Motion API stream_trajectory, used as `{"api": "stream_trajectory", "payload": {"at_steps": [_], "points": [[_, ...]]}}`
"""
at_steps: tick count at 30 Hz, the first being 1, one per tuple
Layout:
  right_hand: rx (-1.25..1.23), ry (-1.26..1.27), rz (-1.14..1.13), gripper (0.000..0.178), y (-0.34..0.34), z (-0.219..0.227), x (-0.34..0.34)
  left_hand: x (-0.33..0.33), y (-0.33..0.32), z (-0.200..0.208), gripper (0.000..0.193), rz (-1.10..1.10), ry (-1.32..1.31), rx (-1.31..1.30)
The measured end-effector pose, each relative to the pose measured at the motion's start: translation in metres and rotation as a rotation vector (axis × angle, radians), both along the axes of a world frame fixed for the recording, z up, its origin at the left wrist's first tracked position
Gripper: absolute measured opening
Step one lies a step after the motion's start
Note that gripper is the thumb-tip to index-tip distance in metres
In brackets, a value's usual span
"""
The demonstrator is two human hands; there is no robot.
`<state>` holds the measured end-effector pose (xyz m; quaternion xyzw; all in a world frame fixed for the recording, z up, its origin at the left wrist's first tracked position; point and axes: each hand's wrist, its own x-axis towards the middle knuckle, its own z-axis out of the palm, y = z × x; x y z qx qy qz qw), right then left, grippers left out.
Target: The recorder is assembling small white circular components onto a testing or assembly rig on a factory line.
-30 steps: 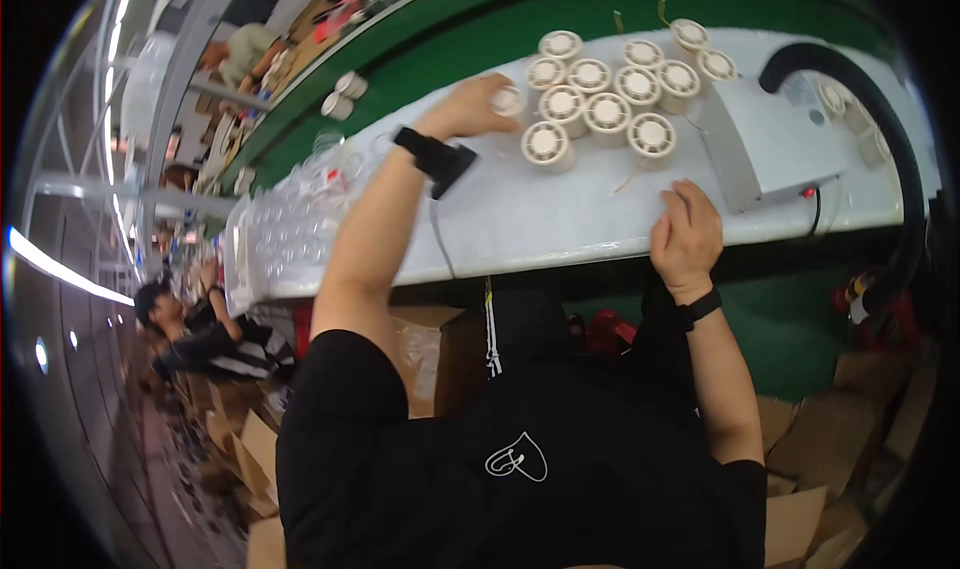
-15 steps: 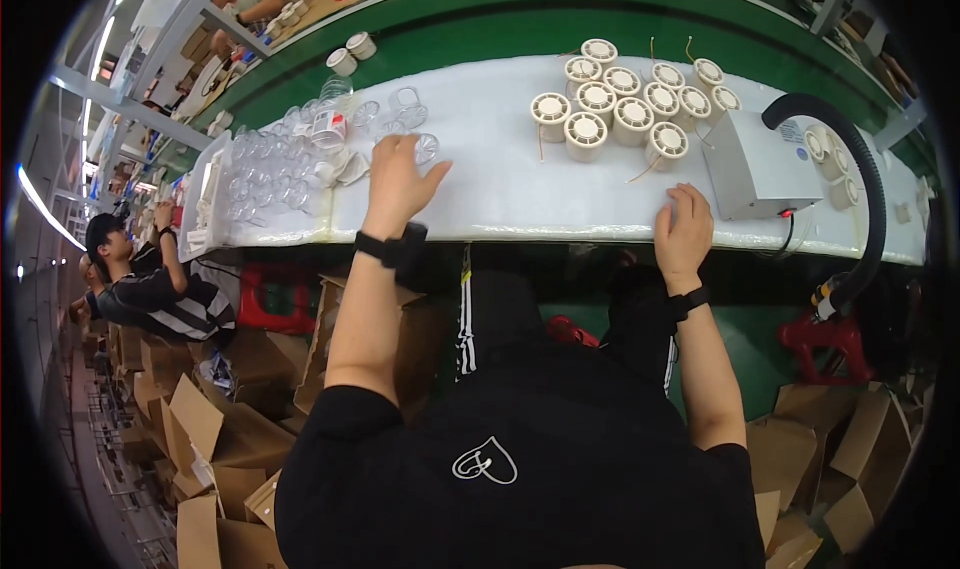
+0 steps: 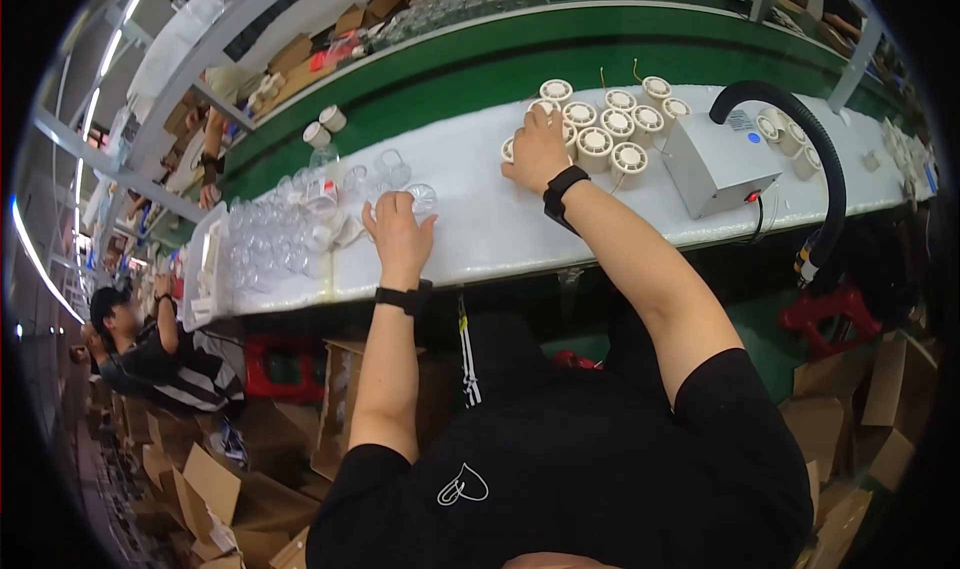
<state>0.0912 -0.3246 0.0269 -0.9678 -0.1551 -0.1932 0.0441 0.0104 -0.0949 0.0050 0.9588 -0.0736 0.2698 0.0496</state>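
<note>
My right hand (image 3: 540, 151) reaches over the left side of a cluster of cream cylinders (image 3: 594, 143) with round vented tops, some with thin wires. Its fingers are stretched out and apart from the thumb; the leftmost cylinder (image 3: 507, 152) shows between them, and whether they grip it is hidden. My left hand (image 3: 402, 237), fingers apart and slightly bent, is just in front of a clear ribbed plastic cup (image 3: 422, 199). No object shows in that hand. More clear cups (image 3: 270, 244) stand in rows to its left, beside a clear bottle-like container with a red mark (image 3: 322, 197).
A grey metal box (image 3: 720, 169) with a black flexible hose (image 3: 825, 159) and a lit red switch stands at right, more cream cylinders behind it. A white tray (image 3: 205, 279) is at the table's left end. Two cylinders (image 3: 322, 127) sit at the far left. A co-worker (image 3: 165, 349) is at left.
My right hand has swung left and away from me, from the table's front edge onto the cylinders. My left hand has drawn back a little from the clear cups. The whole view has shifted.
</note>
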Motion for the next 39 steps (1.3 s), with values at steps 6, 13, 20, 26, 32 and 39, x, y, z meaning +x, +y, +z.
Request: {"api": "stream_trajectory", "payload": {"at_steps": [6,13,20,26,32,39], "points": [[0.440,-0.331,0.199,0.056,-0.024,0.005,-0.033,-0.018,-0.074,0.000,0.058,-0.298,-0.035,-0.630],[1.021,0.294,-0.072,0.051,-0.128,-0.025,-0.209,-0.004,-0.095,-0.045,0.063,-0.263,-0.007,-0.650],[0.854,0.070,-0.946,0.053,-0.274,-0.117,-0.300,-0.001,-0.099,-0.056,0.063,-0.285,0.107,-0.705],[0.509,-0.113,-1.093,0.055,-0.336,-0.117,-0.275,-0.005,-0.108,-0.053,0.062,-0.267,0.107,-0.659],[0.655,-0.251,-1.099,0.047,-0.334,-0.104,-0.278,-0.006,-0.109,-0.052,0.062,-0.272,0.082,-0.639],[2.644,0.066,-0.476,0.042,-0.366,-0.162,-0.309,-0.008,-0.106,-0.053,0.062,-0.268,0.052,-0.590]]}}
